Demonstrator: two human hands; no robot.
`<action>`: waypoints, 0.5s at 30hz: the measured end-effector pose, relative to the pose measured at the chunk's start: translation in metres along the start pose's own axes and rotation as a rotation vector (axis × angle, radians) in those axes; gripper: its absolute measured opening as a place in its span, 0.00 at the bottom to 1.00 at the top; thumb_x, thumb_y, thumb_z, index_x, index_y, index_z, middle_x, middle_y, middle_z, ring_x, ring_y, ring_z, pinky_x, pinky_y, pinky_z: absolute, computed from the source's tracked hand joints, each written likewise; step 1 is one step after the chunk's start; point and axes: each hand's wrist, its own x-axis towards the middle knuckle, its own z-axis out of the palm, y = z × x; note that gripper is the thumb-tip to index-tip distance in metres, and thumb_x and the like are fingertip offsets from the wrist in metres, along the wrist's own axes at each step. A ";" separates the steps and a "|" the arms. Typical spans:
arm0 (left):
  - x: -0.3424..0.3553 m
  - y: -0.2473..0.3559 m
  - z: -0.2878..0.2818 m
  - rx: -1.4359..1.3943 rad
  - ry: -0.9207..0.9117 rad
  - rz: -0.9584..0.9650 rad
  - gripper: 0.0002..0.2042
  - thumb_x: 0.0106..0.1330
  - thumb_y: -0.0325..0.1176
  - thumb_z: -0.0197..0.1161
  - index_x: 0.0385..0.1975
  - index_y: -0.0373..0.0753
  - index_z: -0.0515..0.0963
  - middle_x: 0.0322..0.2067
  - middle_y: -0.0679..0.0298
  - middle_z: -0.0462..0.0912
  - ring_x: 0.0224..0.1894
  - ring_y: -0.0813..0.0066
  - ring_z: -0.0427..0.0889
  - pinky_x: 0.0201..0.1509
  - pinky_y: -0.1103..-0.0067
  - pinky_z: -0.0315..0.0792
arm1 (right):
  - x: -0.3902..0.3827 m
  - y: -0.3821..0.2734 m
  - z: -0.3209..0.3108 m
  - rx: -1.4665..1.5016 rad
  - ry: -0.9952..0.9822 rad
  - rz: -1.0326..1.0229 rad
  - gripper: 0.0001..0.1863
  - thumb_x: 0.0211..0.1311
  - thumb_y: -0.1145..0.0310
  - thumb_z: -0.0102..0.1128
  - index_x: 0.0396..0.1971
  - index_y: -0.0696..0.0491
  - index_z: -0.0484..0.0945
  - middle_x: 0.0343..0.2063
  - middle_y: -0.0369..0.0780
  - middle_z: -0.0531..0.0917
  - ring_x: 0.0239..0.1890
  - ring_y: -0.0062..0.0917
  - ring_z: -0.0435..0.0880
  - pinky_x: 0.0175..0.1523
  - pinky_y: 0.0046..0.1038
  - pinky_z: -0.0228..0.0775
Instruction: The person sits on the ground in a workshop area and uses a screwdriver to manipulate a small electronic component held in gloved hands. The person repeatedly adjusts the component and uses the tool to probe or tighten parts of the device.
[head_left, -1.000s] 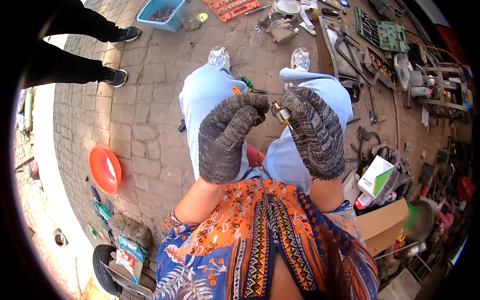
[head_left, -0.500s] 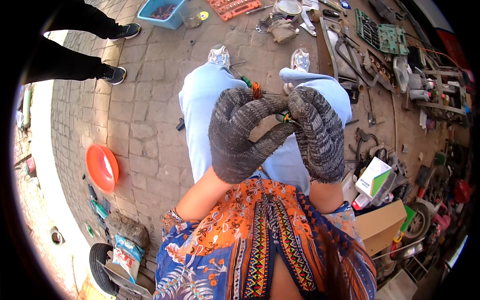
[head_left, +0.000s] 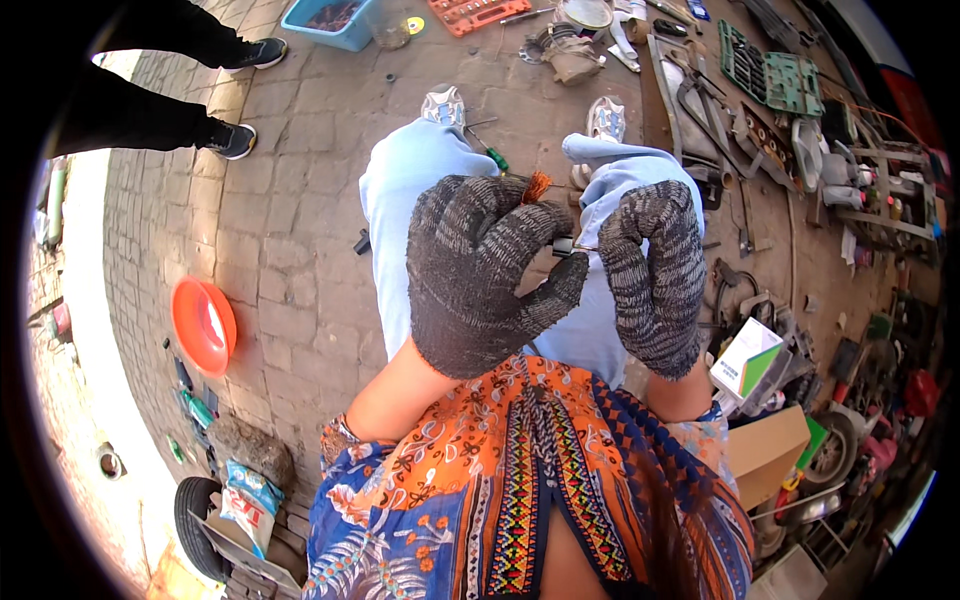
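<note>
Copper-wire tuft (head_left: 537, 186), orange and frayed, protrudes above the gloved left hand (head_left: 480, 275), which is clenched around the bundle below it. The gloved right hand (head_left: 655, 275) pinches a small metal part (head_left: 566, 245) held between both hands, over the knees. The part's exact form is too small to tell. Judged from this, the work is mid-way: the piece is held and being handled, not yet set down. A green-handled screwdriver (head_left: 490, 153) lies unused on the paved floor (head_left: 290, 230) by the left knee.
</note>
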 end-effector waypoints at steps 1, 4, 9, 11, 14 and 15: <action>-0.003 -0.004 0.003 -0.068 0.007 -0.016 0.15 0.41 0.34 0.71 0.31 0.42 0.77 0.31 0.60 0.74 0.36 0.59 0.73 0.40 0.68 0.67 | -0.003 0.002 0.002 0.017 0.046 0.007 0.21 0.56 0.80 0.57 0.52 0.58 0.69 0.50 0.41 0.74 0.54 0.29 0.72 0.64 0.33 0.58; -0.005 -0.001 0.008 -0.353 0.040 -0.133 0.15 0.41 0.33 0.72 0.30 0.43 0.77 0.29 0.61 0.74 0.35 0.59 0.72 0.40 0.69 0.66 | -0.009 0.005 0.009 0.243 0.109 0.162 0.22 0.54 0.79 0.58 0.51 0.59 0.69 0.46 0.42 0.75 0.53 0.30 0.72 0.62 0.34 0.59; -0.014 -0.008 0.017 -0.497 0.033 -0.218 0.15 0.41 0.32 0.72 0.30 0.42 0.77 0.30 0.61 0.74 0.35 0.59 0.73 0.41 0.69 0.67 | -0.015 -0.004 0.009 0.398 0.037 0.317 0.16 0.64 0.78 0.47 0.51 0.57 0.71 0.57 0.41 0.69 0.61 0.28 0.66 0.65 0.29 0.59; -0.010 -0.008 0.009 -0.242 -0.038 -0.137 0.15 0.41 0.33 0.71 0.31 0.42 0.77 0.32 0.60 0.75 0.36 0.59 0.73 0.42 0.68 0.66 | -0.010 -0.011 0.005 0.383 0.031 0.297 0.16 0.64 0.78 0.47 0.51 0.57 0.71 0.56 0.41 0.70 0.60 0.28 0.67 0.65 0.29 0.60; -0.005 -0.001 0.005 -0.044 -0.092 -0.033 0.15 0.42 0.33 0.70 0.32 0.42 0.78 0.34 0.60 0.76 0.39 0.58 0.74 0.43 0.67 0.66 | -0.004 -0.018 0.002 0.570 0.097 0.382 0.15 0.64 0.78 0.47 0.50 0.57 0.73 0.53 0.41 0.73 0.56 0.28 0.71 0.62 0.29 0.63; -0.004 0.000 0.005 -0.009 -0.099 0.000 0.15 0.43 0.32 0.70 0.33 0.43 0.78 0.34 0.59 0.76 0.39 0.57 0.74 0.44 0.67 0.66 | 0.001 -0.024 0.001 0.739 0.141 0.470 0.14 0.64 0.78 0.47 0.48 0.58 0.73 0.51 0.41 0.74 0.54 0.28 0.73 0.61 0.29 0.65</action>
